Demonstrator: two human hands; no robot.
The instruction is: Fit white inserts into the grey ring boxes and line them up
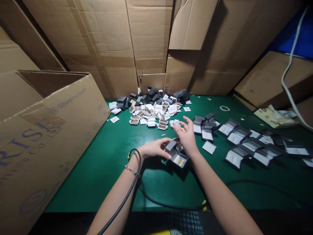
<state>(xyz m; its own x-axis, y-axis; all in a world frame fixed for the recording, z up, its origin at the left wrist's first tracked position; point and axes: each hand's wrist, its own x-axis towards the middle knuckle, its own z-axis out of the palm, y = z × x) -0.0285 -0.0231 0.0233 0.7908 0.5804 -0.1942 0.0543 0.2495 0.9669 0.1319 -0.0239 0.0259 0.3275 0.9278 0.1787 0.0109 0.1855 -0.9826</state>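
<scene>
My left hand (156, 148) grips a small dark hinged box (180, 161) with its lid up, low over the green table. White lining and a yellowish patch show inside it. Part of what looks like a second small box (179, 147) is visible just behind, half covered by my right hand (187, 135). Between the thumb and fingers of that hand is a small white insert piece (176, 124). Beyond my hands lies a heap of folded white inserts (151, 112), with dark small boxes (154, 94) piled at its back.
On the right, several opened dark boxes with white linings (249, 143) stand in rows. A large cardboard carton (61, 130) fills the left side, and more cardboard walls the back. A black cable (168, 205) crosses by my left wrist. A white ring (224, 108) lies at the back right.
</scene>
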